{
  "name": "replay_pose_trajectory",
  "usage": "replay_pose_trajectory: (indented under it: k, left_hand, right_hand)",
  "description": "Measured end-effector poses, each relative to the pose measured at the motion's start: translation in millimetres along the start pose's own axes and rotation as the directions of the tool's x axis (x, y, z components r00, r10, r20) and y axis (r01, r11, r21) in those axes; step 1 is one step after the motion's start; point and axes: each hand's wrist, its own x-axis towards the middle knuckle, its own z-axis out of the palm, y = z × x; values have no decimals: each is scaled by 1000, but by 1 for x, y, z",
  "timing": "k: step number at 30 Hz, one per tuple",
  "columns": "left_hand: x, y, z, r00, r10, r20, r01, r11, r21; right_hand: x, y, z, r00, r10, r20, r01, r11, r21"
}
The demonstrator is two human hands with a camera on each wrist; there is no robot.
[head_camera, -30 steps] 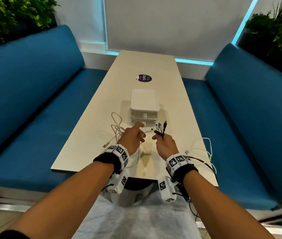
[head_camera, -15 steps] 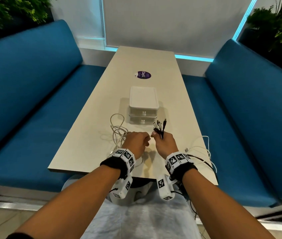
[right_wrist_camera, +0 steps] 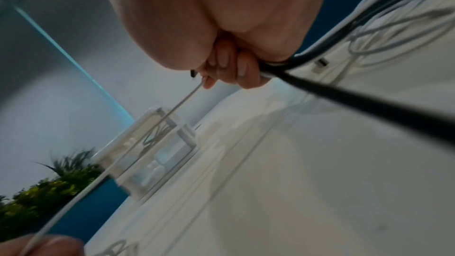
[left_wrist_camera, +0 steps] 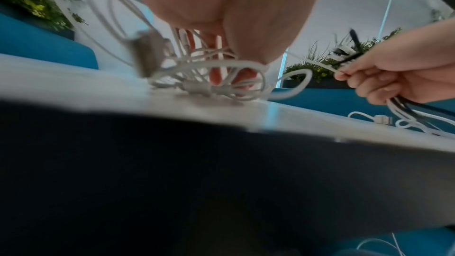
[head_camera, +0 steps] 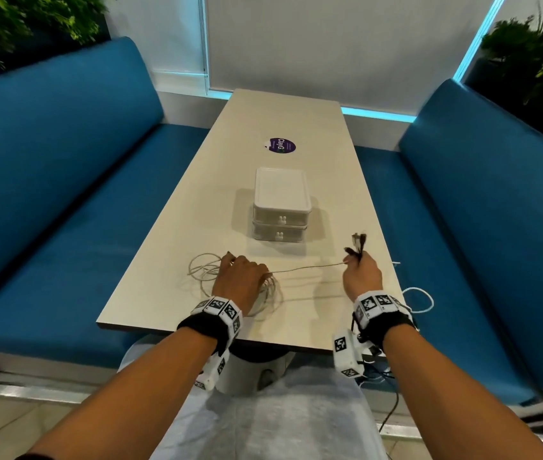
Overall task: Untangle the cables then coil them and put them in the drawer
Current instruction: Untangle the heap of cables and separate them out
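1. Table [head_camera: 170, 270]: pale top between blue benches [head_camera: 47, 194].
2. Drawer unit [head_camera: 281, 207]: two stacked white drawers at table centre, both closed.
3. Tangle [head_camera: 207, 272] of white cables lies on the table, near edge, under the left hand [head_camera: 240, 280].
4. Left hand: palm down on the tangle, fingertips reaching into the loops; whether it is clasping a strand, cannot tell.
5. Right hand [head_camera: 361, 277]: raised off the table, clenched around a bundle [head_camera: 359, 242] of cable ends, black and white, plugs sticking up.
6. One white strand [head_camera: 306, 267] stretches taut between the hands.
7. More white cable [head_camera: 421, 298] hangs off the table's right edge.
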Motion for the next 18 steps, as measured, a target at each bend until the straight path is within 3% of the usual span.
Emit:
replay_pose_trajectory:
  k: [9,15,18]
  left_hand:
    - [-12,24,2,965,260,-31,-261,963,-71]
    - [-11,14,0,968,250,-41,-252,964,-81]
    - [-7,15,-3,975,221,23,-220,975,-39]
  right_hand:
    - [-7,-6,-1,994,-96,51,99,993,-63]
    - [-4,-7,0,994,-82,73,87,994,-72]
    - [-10,-13,1,990,-102,102,105,994,-18]
